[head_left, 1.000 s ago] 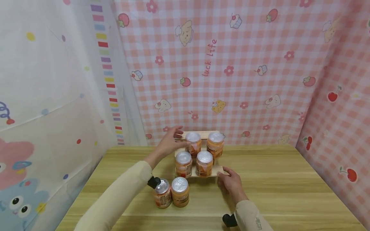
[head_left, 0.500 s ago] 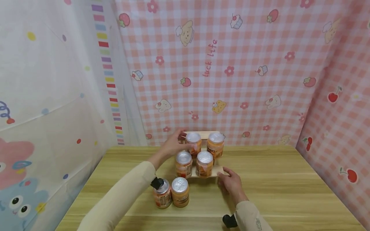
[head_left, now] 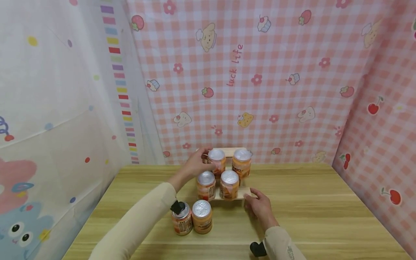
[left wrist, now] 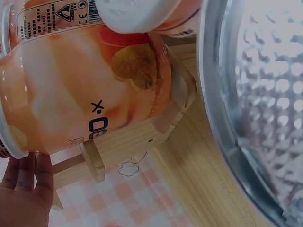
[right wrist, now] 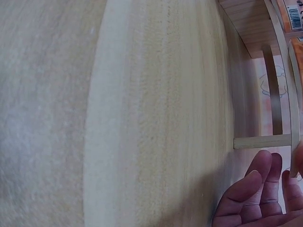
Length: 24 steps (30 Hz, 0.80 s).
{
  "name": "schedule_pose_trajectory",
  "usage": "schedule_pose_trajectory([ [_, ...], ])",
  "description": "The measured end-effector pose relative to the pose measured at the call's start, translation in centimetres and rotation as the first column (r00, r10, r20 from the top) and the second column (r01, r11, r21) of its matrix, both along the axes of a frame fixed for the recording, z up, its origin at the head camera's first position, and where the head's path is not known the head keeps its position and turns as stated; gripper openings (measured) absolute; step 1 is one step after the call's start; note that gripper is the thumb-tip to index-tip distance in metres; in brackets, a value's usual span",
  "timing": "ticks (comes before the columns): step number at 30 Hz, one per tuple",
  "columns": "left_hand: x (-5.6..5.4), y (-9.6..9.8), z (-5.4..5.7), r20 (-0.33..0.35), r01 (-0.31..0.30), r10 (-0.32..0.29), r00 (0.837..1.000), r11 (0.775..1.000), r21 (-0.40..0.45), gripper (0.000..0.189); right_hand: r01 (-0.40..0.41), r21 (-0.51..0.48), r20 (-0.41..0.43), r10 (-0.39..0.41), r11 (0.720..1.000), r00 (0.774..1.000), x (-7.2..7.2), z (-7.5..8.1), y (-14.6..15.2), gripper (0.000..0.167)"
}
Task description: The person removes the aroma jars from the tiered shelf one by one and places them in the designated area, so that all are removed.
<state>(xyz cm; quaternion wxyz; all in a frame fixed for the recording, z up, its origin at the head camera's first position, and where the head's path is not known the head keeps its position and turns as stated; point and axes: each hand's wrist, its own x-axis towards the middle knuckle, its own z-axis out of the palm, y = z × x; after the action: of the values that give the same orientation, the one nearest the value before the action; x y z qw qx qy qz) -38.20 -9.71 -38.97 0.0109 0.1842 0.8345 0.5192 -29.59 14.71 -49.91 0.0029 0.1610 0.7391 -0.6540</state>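
My left hand (head_left: 195, 164) reaches over to the rear left can (head_left: 221, 165), thumb across its front and fingers round its far left side. That can is orange with a silver ridged lid and stands on a stepped wooden rack (head_left: 240, 194). In the left wrist view, fingertips (left wrist: 43, 165) show beside the rim of a large orange can (left wrist: 94, 85). My right hand (head_left: 260, 206) grips the rack's lower right front corner; its fingers (right wrist: 265, 184) curl up beneath the board in the right wrist view.
Beside the held can is another orange can (head_left: 241, 164); two more, a left one (head_left: 206, 187) and a right one (head_left: 229, 187), occupy the front step. On the wooden table (head_left: 308, 213), a pair of cans (head_left: 203, 220) stands nearer me. A checked cloth (head_left: 279, 97) hangs behind.
My left hand has moved slightly right and closed in round the rear left can, its thumb shifting onto the front. My right hand has stayed at the rack's corner.
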Motion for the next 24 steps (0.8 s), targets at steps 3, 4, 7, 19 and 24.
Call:
schedule_pose_trajectory([
  [3, 0.09, 0.18, 0.24, -0.008, -0.005, 0.005, 1.000, 1.000, -0.017, 0.073, -0.001, -0.003, -0.002, 0.001, 1.000, 1.000, -0.03, 0.11, 0.05, 0.051],
  [4, 0.12, 0.25, 0.31, -0.011, -0.008, 0.008, 1.000, 1.000, -0.025, 0.073, 0.000, -0.004, -0.004, 0.000, 1.000, 1.000, -0.03, 0.14, 0.07, 0.051],
  [7, 0.13, 0.41, 0.42, -0.026, -0.014, 0.013, 1.000, 0.999, -0.044, 0.074, 0.004, -0.005, -0.005, -0.004, 1.000, 1.000, 0.02, 0.23, 0.11, 0.051],
  [19, 0.50, 0.46, 0.23, -0.058, -0.012, 0.011, 0.998, 1.000, -0.020, 0.064, 0.007, -0.027, -0.006, -0.007, 1.000, 1.000, 0.14, -0.01, 0.08, 0.052],
  [24, 0.29, 0.54, 1.05, -0.085, -0.048, 0.047, 0.995, 0.999, -0.011, 0.065, 0.017, -0.042, -0.013, -0.017, 0.999, 1.000, 0.11, -0.01, 0.06, 0.052],
])
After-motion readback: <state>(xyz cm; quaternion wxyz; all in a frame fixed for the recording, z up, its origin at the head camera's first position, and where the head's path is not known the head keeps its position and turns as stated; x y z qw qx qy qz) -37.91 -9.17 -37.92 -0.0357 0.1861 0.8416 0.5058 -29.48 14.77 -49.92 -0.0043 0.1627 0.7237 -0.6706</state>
